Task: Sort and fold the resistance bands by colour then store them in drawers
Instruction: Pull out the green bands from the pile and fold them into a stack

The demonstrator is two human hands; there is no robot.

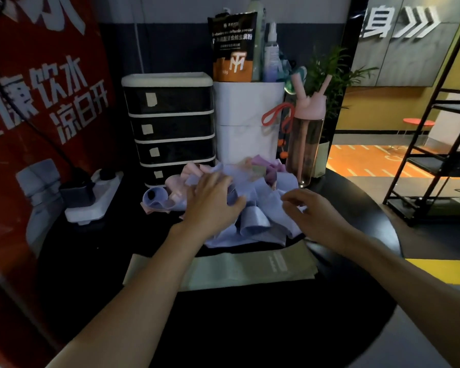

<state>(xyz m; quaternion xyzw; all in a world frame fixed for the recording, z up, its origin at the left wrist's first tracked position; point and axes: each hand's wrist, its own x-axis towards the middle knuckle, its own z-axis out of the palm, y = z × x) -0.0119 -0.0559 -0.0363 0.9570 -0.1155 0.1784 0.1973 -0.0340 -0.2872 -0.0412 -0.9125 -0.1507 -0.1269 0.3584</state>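
Currently in hand: colour sorting.
Left grip (213, 200): clutches blue band (247, 195) in heap (263, 181) beneath it.
Right grip (312, 211): loosely curled, apparently empty, over same heap.
Next: separate blue band cleanly; drawers (170, 128) beyond left grip, closed.

A mixed-colour pile of bands (258, 208) is heaped on the black table (250, 328). The left hand (213, 203) is curled into its blue folds. The right hand (314, 213) is held bent-fingered at its right edge; grip cannot be determined. Green bands (250, 269) are laid flat in front.
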